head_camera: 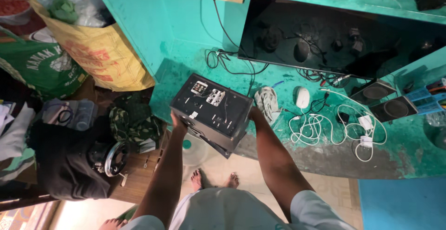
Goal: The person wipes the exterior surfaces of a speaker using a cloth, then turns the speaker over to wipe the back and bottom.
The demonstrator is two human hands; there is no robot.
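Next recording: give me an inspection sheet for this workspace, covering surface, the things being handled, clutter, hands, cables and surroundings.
Surface: teal counter, paint worn grey along the front edge.
Handled thing: black speaker box, rear panel with connectors facing up, held tilted above the counter's edge.
Clutter: crumpled cloth, white mouse, two small speakers, flat screen leaning back.
Hands: left hand and right hand grip opposite sides of the box.
Cables: white cables coiled loose; black cable plugged into the wall socket strip.
Surroundings: yellow sack, green bag, dark bundles on the floor, bare feet below.
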